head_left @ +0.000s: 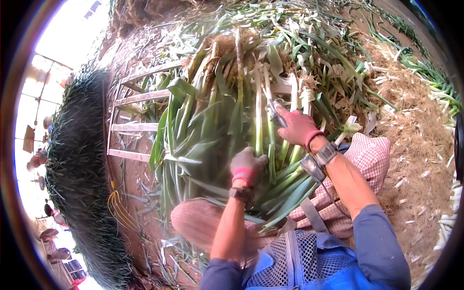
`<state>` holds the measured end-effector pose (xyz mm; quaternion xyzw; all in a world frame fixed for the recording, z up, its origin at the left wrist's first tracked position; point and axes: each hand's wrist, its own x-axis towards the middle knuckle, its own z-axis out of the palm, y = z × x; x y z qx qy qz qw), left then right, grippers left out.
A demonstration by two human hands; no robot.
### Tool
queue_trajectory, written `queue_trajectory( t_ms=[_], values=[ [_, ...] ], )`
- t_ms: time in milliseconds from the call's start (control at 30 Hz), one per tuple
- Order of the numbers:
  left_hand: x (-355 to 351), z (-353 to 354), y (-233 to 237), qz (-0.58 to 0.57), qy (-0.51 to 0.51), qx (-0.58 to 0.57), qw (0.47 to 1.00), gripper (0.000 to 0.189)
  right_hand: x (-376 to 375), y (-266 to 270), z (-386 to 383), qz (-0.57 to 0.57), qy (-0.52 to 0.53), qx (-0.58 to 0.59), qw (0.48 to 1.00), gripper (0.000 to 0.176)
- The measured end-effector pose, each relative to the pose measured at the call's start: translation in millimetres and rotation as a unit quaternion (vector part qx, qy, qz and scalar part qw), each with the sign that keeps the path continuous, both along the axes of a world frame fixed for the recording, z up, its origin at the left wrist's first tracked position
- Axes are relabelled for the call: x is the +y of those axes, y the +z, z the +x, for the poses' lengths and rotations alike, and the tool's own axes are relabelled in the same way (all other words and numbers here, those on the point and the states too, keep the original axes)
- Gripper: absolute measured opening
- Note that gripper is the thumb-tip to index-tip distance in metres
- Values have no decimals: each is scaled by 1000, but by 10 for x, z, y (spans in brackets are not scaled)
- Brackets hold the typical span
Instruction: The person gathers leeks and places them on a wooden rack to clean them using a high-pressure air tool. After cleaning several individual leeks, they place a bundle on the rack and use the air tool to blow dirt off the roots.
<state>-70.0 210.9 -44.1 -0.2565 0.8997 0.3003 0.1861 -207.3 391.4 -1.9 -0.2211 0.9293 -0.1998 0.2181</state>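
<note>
A pile of leeks point(212, 116) with green leaves, white stalks and brown roots lies over a slatted rack point(142, 127) in front of me. My left hand point(248, 165), gloved with a pink cuff, is at the leaves near the middle; its fingers are blurred, and what they hold cannot be made out. To the right, my right hand point(296, 124), in a reddish glove, is closed on a small metal tool point(277, 115) beside the white stalks. Devices are strapped to both wrists.
A long stack of dark green leaves point(87, 169) stands at the left, with a yellow cord point(121, 210) beside it. Trimmed roots point(406, 125) cover the ground at the right. Leaf scraps point(270, 19) lie behind the pile. Checkered fabric point(369, 154) covers my legs.
</note>
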Motion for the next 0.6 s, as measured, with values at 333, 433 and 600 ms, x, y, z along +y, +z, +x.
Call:
queue_trajectory(
  t_ms=[333, 433, 600],
  values=[
    [135, 37, -66, 30, -88, -32, 995, 47, 277, 82, 555, 6, 25, -82, 996, 84],
    [328, 90, 18, 46, -144, -70, 986, 47, 402, 158, 644, 1, 24, -42, 999, 79],
    [503, 245, 246, 47, -312, -73, 946, 47, 510, 216, 564, -70, -13, -30, 997, 81]
  ],
)
